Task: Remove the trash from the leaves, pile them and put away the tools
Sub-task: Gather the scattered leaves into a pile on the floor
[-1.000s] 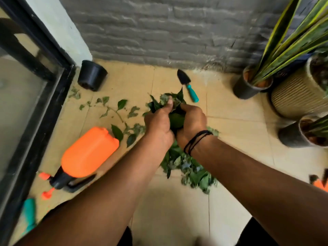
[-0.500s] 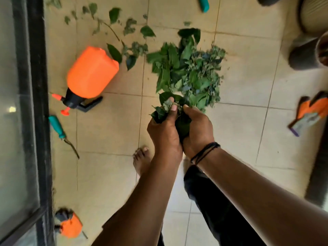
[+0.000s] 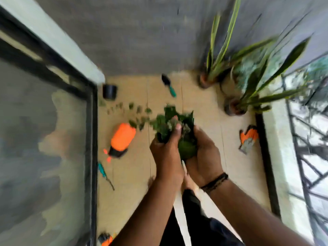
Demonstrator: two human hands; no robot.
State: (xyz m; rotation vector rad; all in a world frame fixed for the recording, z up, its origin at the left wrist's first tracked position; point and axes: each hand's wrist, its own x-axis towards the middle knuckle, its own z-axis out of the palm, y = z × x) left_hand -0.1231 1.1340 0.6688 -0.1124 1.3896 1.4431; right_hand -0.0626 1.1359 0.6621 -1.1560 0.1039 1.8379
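Leaves first: you've got a dark green bundle of leaves [image 3: 174, 125] cupped between both hands, held well above the beige tiled floor [image 3: 209, 110]. Your left hand [image 3: 166, 153] wraps its fingers round the left side of the bundle, thumb up across the top of it. Your right hand [image 3: 204, 157], the one with the black cord bracelet [image 3: 215, 181] at the wrist, curls round the right side, so the bundle is pressed between the two palms. The picture is blurred, so single leaves are hard to tell apart.

Take the round orange spray bottle with the black pump head [image 3: 120, 139] as your mark; it lies on its side on the floor, left of your hands. Just beyond it, a loose trail of small green leaves [image 3: 127, 109] is scattered across the tiles. Farther beyond, by the grey wall, a small black plastic pot [image 3: 109, 91] stands, and to the right of that pot lies a black hand trowel with a teal handle [image 3: 168, 86]. On the near side of the bottle, a slim teal-handled tool [image 3: 104, 173] lies beside the black door frame [image 3: 91, 139]. Well to the right of the bottle, past your hands, an orange and grey work glove [image 3: 248, 139] lies on the floor, and beyond it potted plants with long yellow-edged green leaves [image 3: 252, 82] stand.
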